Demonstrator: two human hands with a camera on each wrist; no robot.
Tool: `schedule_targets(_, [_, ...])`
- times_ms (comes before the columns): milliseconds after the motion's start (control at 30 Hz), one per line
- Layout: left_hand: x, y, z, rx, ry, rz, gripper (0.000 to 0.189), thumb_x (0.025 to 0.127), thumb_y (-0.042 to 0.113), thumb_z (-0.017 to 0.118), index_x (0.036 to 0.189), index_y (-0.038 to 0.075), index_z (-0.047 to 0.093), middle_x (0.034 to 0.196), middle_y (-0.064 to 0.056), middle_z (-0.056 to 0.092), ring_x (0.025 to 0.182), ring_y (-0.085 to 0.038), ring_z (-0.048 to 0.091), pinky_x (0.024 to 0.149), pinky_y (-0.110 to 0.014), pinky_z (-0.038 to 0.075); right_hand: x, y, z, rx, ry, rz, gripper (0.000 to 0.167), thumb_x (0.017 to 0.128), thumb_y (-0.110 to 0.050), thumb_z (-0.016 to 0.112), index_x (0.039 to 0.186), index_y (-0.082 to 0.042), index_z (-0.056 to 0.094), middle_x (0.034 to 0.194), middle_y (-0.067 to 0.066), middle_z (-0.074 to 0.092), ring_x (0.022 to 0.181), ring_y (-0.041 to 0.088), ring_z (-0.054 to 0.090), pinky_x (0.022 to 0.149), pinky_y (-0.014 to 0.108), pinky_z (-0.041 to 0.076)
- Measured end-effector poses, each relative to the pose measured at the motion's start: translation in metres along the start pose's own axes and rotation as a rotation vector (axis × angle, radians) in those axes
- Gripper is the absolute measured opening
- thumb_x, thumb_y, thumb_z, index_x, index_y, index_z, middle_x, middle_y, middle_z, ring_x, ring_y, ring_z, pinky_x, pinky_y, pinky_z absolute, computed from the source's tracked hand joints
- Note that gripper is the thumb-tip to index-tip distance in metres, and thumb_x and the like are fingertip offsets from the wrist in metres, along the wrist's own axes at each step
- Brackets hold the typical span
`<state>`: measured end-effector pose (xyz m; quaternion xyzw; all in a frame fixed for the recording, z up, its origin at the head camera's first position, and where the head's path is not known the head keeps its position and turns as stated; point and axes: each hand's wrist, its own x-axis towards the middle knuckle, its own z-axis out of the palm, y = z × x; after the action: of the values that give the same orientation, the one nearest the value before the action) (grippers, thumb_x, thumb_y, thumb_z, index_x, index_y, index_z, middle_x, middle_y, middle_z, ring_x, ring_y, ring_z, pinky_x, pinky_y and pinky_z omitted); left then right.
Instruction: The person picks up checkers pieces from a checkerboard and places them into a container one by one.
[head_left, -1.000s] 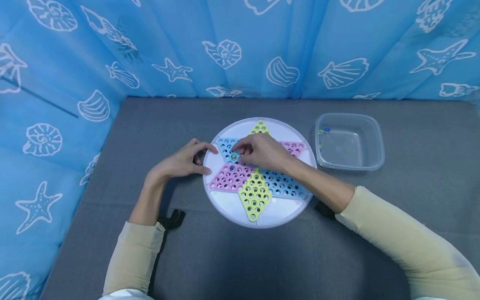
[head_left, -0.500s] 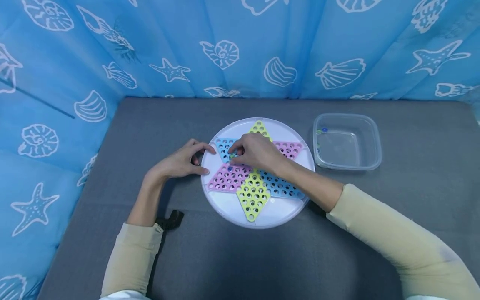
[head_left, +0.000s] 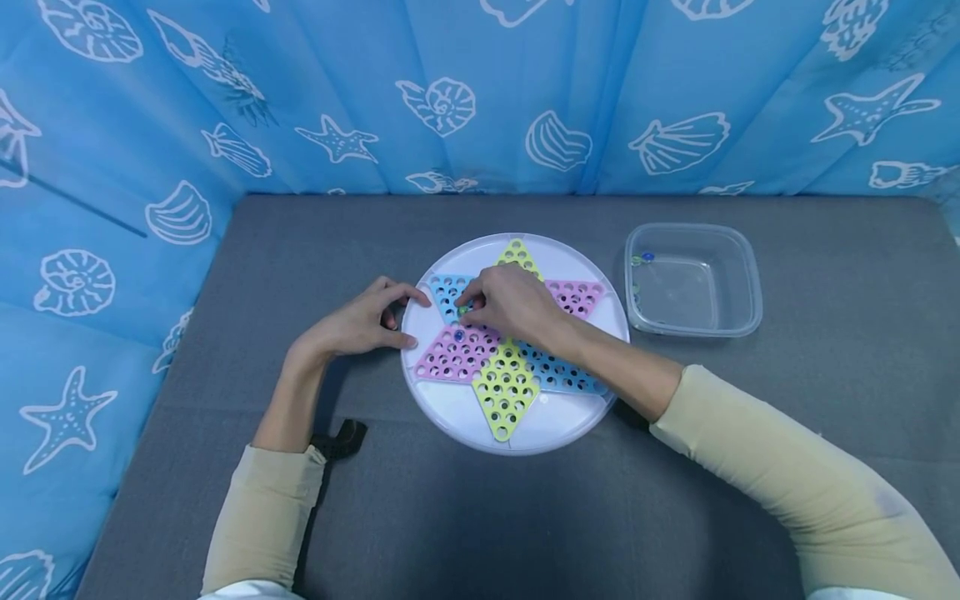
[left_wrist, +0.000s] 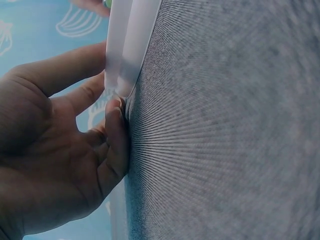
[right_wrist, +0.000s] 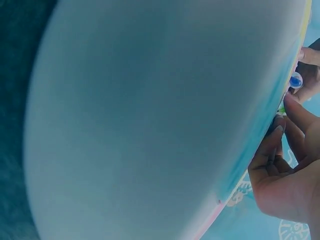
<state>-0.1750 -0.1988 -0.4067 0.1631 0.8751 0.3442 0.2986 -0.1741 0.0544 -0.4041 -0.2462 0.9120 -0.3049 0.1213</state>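
Note:
A round white Chinese checkers board [head_left: 450, 417] with a pink, yellow and blue holed star lies on the table. At its left rim my left hand [head_left: 360, 321] grips the edge, thumb and index finger on the rim; in the left wrist view a curled finger [left_wrist: 116, 135] meets the board's underside edge. Over the blue upper-left point, my right hand [head_left: 517, 304] pinches a green marble [head_left: 462, 311] between thumb and index finger, low at the holes. Just below it a blue marble [head_left: 459, 335] sits in the pink section. My right palm hides part of the star's middle.
A clear plastic container [head_left: 693, 283] stands right of the board, with a few blue and green marbles along its left side. The grey cloth-covered table [head_left: 480, 525] meets a blue shell-print curtain [head_left: 495, 83] behind and at left.
My right thumb and fingertips have shifted slightly left and closed in more tightly around the green marble. My left hand stays on the rim. The head view has drifted a little.

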Motion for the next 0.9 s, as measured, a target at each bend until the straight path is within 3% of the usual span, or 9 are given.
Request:
schedule_targets(300, [0.001, 0.001, -0.001, -0.003, -0.009, -0.017, 0.054, 0.086, 0.015, 0.077, 0.135, 0.016, 0.055, 0.115, -0.012, 0.036, 0.089, -0.025, 0.042, 0.076, -0.037, 0.037, -0.002, 0.007, -0.007, 0.151, -0.069, -0.016, 0.021, 0.087, -0.020, 0.078, 0.107, -0.015, 0.078, 0.084, -0.006, 0.069, 0.074, 0.009, 0.060, 0.069, 0.027, 0.047])
schedule_targets(733, [0.001, 0.000, 0.000, 0.005, -0.005, -0.025, 0.054, 0.086, 0.014, 0.078, 0.134, 0.017, 0.055, 0.116, -0.013, 0.036, 0.090, -0.026, 0.043, 0.078, -0.038, 0.037, -0.011, 0.013, -0.015, 0.256, -0.054, -0.034, 0.018, 0.088, -0.016, 0.076, 0.106, -0.014, 0.076, 0.086, -0.006, 0.069, 0.079, 0.011, 0.061, 0.074, 0.028, 0.048])
schedule_targets(900, [0.001, 0.001, 0.000, 0.013, -0.003, -0.019, 0.054, 0.085, 0.014, 0.078, 0.134, 0.015, 0.056, 0.118, -0.014, 0.037, 0.090, -0.026, 0.043, 0.078, -0.038, 0.037, -0.018, 0.016, -0.023, 0.279, -0.037, -0.002, 0.019, 0.089, -0.016, 0.075, 0.108, -0.015, 0.075, 0.090, -0.005, 0.069, 0.080, 0.012, 0.060, 0.067, 0.031, 0.049])
